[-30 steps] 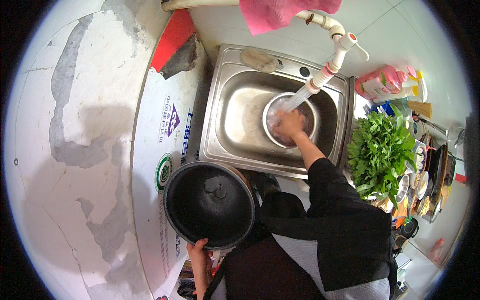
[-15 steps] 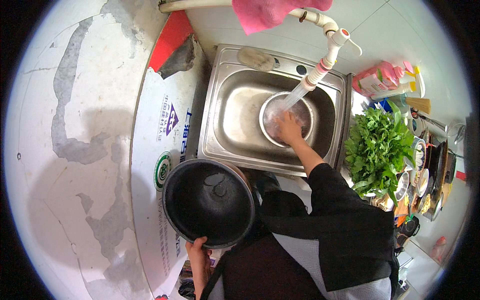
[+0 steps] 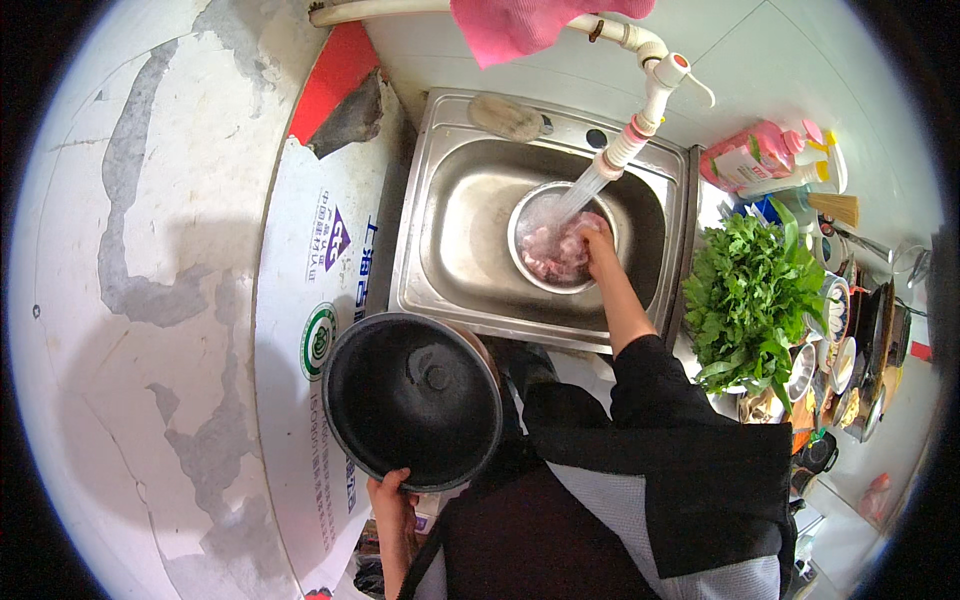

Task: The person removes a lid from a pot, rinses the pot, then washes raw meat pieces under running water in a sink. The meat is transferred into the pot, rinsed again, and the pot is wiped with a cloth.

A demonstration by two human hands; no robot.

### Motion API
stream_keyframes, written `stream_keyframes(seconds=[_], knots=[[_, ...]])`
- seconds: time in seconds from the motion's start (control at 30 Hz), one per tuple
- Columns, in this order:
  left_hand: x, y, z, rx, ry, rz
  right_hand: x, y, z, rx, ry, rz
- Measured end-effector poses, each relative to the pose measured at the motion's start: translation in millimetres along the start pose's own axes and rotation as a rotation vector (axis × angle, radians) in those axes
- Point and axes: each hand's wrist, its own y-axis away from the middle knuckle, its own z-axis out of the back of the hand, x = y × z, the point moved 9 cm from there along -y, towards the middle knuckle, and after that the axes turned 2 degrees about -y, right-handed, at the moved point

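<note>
Water streams from the white tap (image 3: 622, 150) into a metal bowl (image 3: 517, 243) standing in the steel sink (image 3: 455, 215). Pink pieces of raw meat (image 3: 552, 250) lie inside that bowl. My right hand (image 3: 598, 252) reaches in at the bowl's right side, closed on some of the meat, its fingertips partly hidden. Lower left, a large black basin (image 3: 400, 400) is tilted so its dark, wet inside shows. My left hand (image 3: 393, 500) grips the near rim of the basin, thumb over the edge and the other fingers hidden underneath.
Leafy greens (image 3: 755, 300) are heaped on the counter right of the sink. Behind them stand a pink bottle (image 3: 750, 160) and a spray bottle. Dishes and pans crowd the far right. A white printed board (image 3: 300, 330) flanks the left, and a pink cloth (image 3: 530, 25) hangs above.
My right hand has moved from the bowl's middle to its right side and closed on meat, which now shows clearly. My left hand still holds the basin.
</note>
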Motion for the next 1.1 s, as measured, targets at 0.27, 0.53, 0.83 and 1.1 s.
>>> stream_keyframes(seconds=[0.27, 0.53, 0.83, 1.1], knots=[[-2.1, 2.5, -11.4, -0.005, 0.013, -0.005, 37.9, 41.0, -94.8, 0.034, 1.797, 0.492], [-3.7, 10.1, -12.3, 0.0, -0.001, -0.007, 66.2, 35.2, -60.0, -0.202, 1.598, 0.312], [8.7, 3.2, -12.5, 0.009, 0.028, 0.051, 3.5, 34.3, -106.7, 0.226, 1.924, 0.614], [2.6, 8.1, -14.1, 0.04, -0.001, 0.023, 59.4, 47.2, -56.5, -0.12, 1.503, 0.467]])
